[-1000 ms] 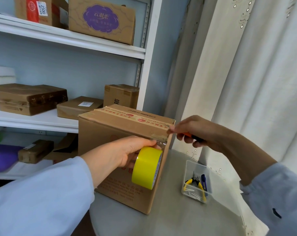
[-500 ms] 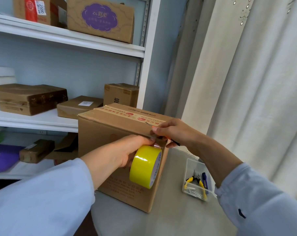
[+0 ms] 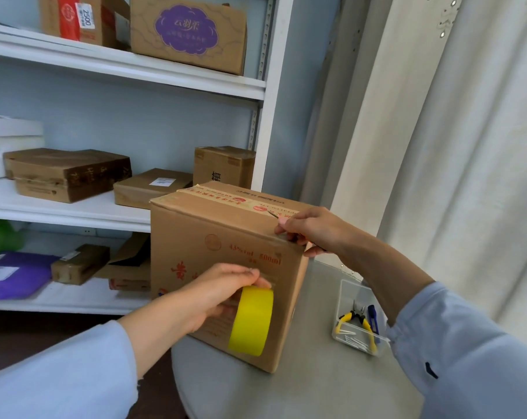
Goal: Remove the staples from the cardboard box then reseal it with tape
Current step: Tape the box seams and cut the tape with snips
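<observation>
Taping: resealing looks under way; clear strip runs from roll up the near face toward the top edge.
Box: cardboard box (image 3: 226, 267) stands on the round table (image 3: 301, 388), near its left rim.
Left hand: left hand (image 3: 214, 294) grips the yellow tape roll (image 3: 251, 320) against the near face.
Right hand: right hand (image 3: 309, 229) at the top front corner, fingers curled round a thin blade tool (image 3: 273, 215).
Advice: keep strip taut, press flat before cutting, blade aimed away from fingers.
Nearby: tray (image 3: 360, 322) with pliers, right of box.
</observation>
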Action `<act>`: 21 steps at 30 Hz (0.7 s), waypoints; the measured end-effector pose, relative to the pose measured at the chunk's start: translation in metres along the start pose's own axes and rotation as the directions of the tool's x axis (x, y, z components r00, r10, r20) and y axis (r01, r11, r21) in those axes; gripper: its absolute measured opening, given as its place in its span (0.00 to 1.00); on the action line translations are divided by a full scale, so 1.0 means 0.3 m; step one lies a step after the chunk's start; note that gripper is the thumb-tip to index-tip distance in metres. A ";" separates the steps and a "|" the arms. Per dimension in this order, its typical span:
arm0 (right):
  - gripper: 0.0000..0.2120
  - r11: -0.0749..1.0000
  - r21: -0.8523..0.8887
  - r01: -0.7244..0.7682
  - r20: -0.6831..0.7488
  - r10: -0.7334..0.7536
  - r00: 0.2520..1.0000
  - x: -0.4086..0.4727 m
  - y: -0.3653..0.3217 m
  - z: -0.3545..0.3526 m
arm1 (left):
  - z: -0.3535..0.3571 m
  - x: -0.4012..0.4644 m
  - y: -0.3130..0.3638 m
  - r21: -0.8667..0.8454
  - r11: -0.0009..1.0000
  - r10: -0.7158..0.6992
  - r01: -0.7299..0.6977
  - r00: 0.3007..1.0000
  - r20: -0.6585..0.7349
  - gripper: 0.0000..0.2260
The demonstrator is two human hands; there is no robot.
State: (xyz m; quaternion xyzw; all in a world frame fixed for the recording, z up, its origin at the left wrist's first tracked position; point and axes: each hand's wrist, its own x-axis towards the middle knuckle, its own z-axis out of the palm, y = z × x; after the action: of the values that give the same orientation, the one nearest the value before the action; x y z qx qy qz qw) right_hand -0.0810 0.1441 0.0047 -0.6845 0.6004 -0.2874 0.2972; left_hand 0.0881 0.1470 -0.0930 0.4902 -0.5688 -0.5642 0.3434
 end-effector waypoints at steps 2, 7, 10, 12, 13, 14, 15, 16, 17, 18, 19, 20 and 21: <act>0.12 0.998 -0.054 0.023 -0.040 -0.025 0.999 0.008 -0.001 0.024 | 0.019 -0.007 0.025 -0.012 0.999 0.044 -0.044 0.999 0.022 0.11; 0.11 0.999 -0.011 0.053 -0.057 -0.053 0.997 -0.020 -0.005 -0.003 | 0.066 -0.023 0.026 -0.056 0.998 0.037 -0.036 0.999 0.029 0.12; 0.10 0.990 0.111 0.090 -0.108 -0.078 0.991 -0.059 0.020 -0.029 | 0.079 -0.028 0.006 -0.044 0.999 0.021 -0.021 1.000 -0.006 0.12; 0.10 0.984 0.150 0.092 -0.144 -0.070 0.987 -0.076 0.049 -0.030 | 0.080 -0.027 -0.001 -0.007 1.000 0.015 -0.016 0.999 -0.047 0.11; 0.09 0.983 0.163 0.085 -0.144 -0.062 0.988 -0.083 0.061 -0.033 | 0.079 -0.021 0.000 0.023 1.000 0.022 -0.020 0.998 -0.067 0.11; 0.09 0.982 0.173 0.077 -0.133 -0.055 0.990 -0.085 0.070 -0.034 | 0.074 -0.015 0.000 0.045 0.999 0.028 -0.025 0.996 -0.082 0.11; 0.08 0.981 0.179 0.077 -0.126 -0.055 0.990 -0.088 0.075 -0.037 | 0.072 -0.009 0.007 0.060 0.998 0.037 -0.031 0.995 -0.098 0.10; 0.08 0.982 0.169 0.085 -0.126 -0.064 0.990 -0.085 0.077 -0.037 | 0.067 0.000 0.013 0.066 0.997 0.041 -0.034 0.993 -0.114 0.10; 0.08 0.985 0.142 0.095 -0.137 -0.076 0.988 -0.077 0.078 -0.030 | 0.061 0.014 0.014 0.060 0.998 0.042 -0.035 0.992 -0.122 0.10; 0.08 0.989 0.102 0.108 -0.164 -0.090 0.982 -0.070 0.085 -0.031 | 0.068 0.030 0.026 0.054 0.998 0.047 -0.040 0.992 -0.119 0.10; 0.09 0.992 0.050 0.113 -0.185 -0.102 0.977 -0.059 0.089 -0.020 | 0.071 0.045 0.030 0.037 0.999 0.042 -0.038 0.992 -0.121 0.10; 0.11 0.993 -0.007 0.115 -0.212 -0.114 0.971 -0.045 0.098 -0.012 | 0.080 0.058 0.039 0.026 0.999 0.031 -0.028 0.992 -0.122 0.10; 0.13 0.991 -0.070 0.111 -0.245 -0.125 0.961 -0.026 0.113 -0.009 | 0.093 0.079 0.048 0.024 1.000 0.022 -0.019 0.993 -0.118 0.10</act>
State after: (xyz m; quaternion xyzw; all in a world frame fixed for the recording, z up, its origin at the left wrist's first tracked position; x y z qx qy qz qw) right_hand -0.1059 0.1483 -0.0194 -0.6857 0.5987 -0.3715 0.1825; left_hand 0.0525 0.1314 -0.0864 0.5206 -0.5589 -0.5242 0.3765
